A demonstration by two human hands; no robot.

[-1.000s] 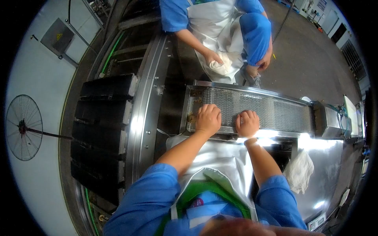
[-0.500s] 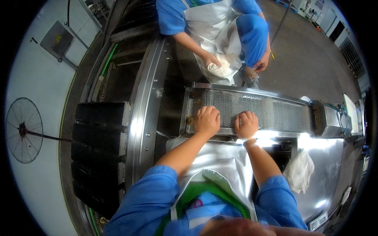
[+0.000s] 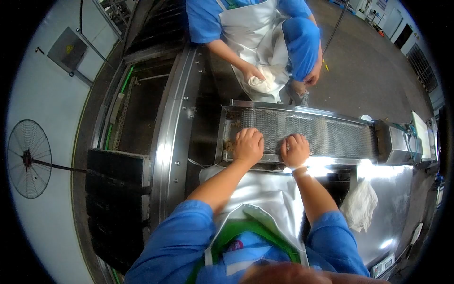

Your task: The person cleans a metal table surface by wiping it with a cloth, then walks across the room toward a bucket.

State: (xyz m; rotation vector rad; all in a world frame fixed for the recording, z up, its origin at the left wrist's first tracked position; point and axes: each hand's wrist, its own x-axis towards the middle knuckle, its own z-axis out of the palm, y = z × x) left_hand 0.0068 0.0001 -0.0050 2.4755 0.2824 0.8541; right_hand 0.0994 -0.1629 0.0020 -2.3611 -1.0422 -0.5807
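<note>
A narrow metal conveyor with a mesh belt (image 3: 326,132) runs across in front of me. My left hand (image 3: 248,146) rests palm down over its near edge, close to the left end, with its fingers loosely bent on the mesh. A short way to the right, my right hand (image 3: 295,150) lies over the same edge in a similar way, thumb towards the left hand. No object shows in either hand. The undersides of both hands are hidden.
Across the conveyor sits a co-worker in a white apron (image 3: 255,28), holding a white cloth (image 3: 261,81). To my left runs a large conveyor with black slats (image 3: 117,199) behind a steel rail (image 3: 165,142). A whitish crumpled bag (image 3: 360,206) lies on a steel surface (image 3: 390,203) at right.
The black slats on the left conveyor have moved down the view, towards my side. My hands and the co-worker's hands have stayed nearly in place.
</note>
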